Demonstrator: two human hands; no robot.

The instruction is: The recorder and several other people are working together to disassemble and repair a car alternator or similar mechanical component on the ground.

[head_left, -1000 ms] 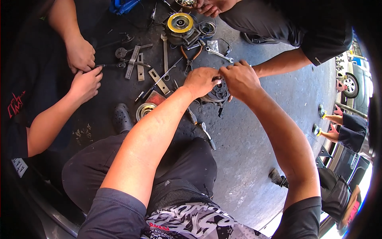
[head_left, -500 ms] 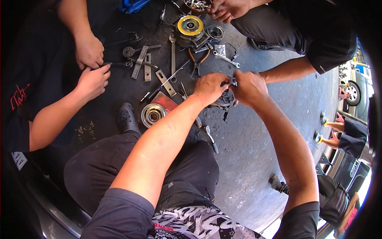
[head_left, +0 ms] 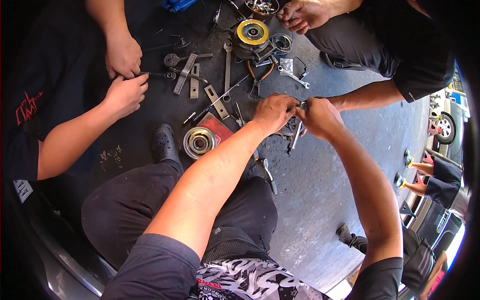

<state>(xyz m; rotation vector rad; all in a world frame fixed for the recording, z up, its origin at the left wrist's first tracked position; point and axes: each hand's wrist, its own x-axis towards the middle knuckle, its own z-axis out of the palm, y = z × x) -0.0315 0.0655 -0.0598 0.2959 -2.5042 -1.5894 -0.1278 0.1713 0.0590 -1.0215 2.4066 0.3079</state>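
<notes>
Both my hands meet above a round dark metal part (head_left: 288,129) on the floor, mostly hidden beneath them. My right hand (head_left: 321,119) is closed at the head of a ratchet wrench (head_left: 294,141), whose silver handle slants down toward me. Pressed close against that head, my left hand (head_left: 274,114) has its fingers closed; what they pinch is hidden. A co-worker's arm (head_left: 372,95) reaches in from the right, its hand hidden behind mine. Left of my forearm, a metal pulley (head_left: 199,143) lies by a flat red piece (head_left: 216,129).
A second ratchet (head_left: 268,175) lies near my knee. Beyond are pliers (head_left: 257,77), a combination wrench (head_left: 227,72), flat metal bars (head_left: 194,82) and a yellow-ringed pulley assembly (head_left: 252,32). At left, another co-worker's hands (head_left: 125,80) hold a ratchet. A car (head_left: 452,122) stands far right.
The ratchet's silver handle now shows below my hands, pointing toward me. The view has shifted a little, so the floor things sit slightly farther right. My hands stay over the round part.
</notes>
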